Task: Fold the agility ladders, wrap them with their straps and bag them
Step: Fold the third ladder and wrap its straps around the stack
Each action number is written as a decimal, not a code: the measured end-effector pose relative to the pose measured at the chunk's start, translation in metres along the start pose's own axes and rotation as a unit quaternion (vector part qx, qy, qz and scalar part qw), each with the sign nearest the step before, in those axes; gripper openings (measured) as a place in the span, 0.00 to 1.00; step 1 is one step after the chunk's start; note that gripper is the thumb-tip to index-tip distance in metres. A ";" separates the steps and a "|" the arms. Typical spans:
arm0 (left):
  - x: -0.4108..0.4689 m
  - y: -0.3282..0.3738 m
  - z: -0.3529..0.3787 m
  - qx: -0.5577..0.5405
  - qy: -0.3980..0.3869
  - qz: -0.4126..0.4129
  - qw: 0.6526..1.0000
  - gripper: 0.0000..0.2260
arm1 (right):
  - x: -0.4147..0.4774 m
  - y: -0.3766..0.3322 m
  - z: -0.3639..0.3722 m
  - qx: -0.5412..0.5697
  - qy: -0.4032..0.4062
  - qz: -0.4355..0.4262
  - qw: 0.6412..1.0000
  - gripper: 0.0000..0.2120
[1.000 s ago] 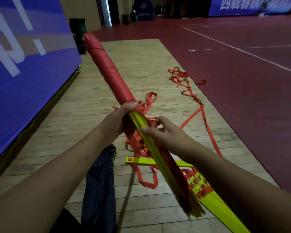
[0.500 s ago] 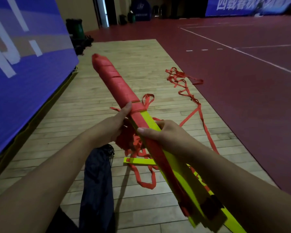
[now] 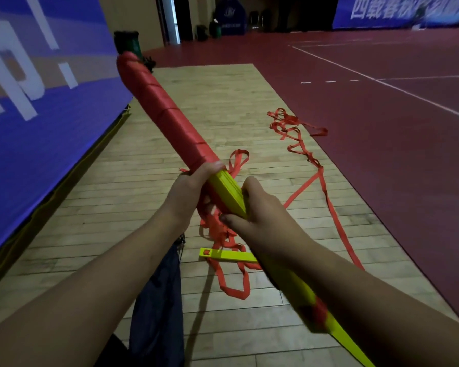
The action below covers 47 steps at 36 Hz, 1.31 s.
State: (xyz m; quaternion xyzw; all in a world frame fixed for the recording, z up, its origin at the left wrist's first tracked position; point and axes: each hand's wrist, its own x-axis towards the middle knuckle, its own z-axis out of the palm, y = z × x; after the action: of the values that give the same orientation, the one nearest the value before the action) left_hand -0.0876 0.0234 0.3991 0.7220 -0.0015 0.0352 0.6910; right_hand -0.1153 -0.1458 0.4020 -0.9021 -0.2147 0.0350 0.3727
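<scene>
Half the ladder bundle [image 3: 229, 190], held slanting above the wooden floor [image 3: 223, 102], is bound in tight turns of red strap [image 3: 167, 112] over its far end; the near half shows bare yellow rungs. The left hand [image 3: 194, 192] grips the bundle right at the edge of the wrap, thumb pressed on the last turn. The right hand [image 3: 263, 215] is curled round the bare rungs just beside it (whether it also pinches the strap I cannot tell). The step in hand looks like wrapping, roughly midway. A loose tail [image 3: 326, 205] trails across the floor in tangles, and one stray rung [image 3: 228, 255] lies below the hands. The next turn calls for pinning the wrap while slack is drawn taut and laid beside the last coil. The dark bag [image 3: 157, 300] lies under the left forearm, unused.
</scene>
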 end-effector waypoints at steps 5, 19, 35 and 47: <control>0.001 0.005 -0.012 -0.055 -0.071 0.042 0.995 0.20 | 0.000 0.002 -0.006 0.187 -0.115 0.090 0.971 0.33; 0.008 0.007 -0.027 0.147 -0.113 -0.111 0.976 0.45 | 0.002 0.000 -0.013 0.097 0.018 0.063 0.993 0.19; 0.006 0.007 -0.007 -0.007 -0.078 -0.126 0.989 0.25 | 0.002 0.002 0.008 -0.135 0.156 -0.022 0.978 0.19; 0.003 0.001 -0.028 -0.020 -0.215 0.013 0.976 0.26 | 0.009 0.010 -0.018 0.120 -0.179 0.079 0.973 0.16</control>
State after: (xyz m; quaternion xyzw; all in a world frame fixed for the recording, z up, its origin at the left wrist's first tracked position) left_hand -0.0861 0.0510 0.4018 0.6984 -0.1602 -0.1117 0.6886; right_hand -0.0999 -0.1603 0.4088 -0.8437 -0.2002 0.2514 0.4299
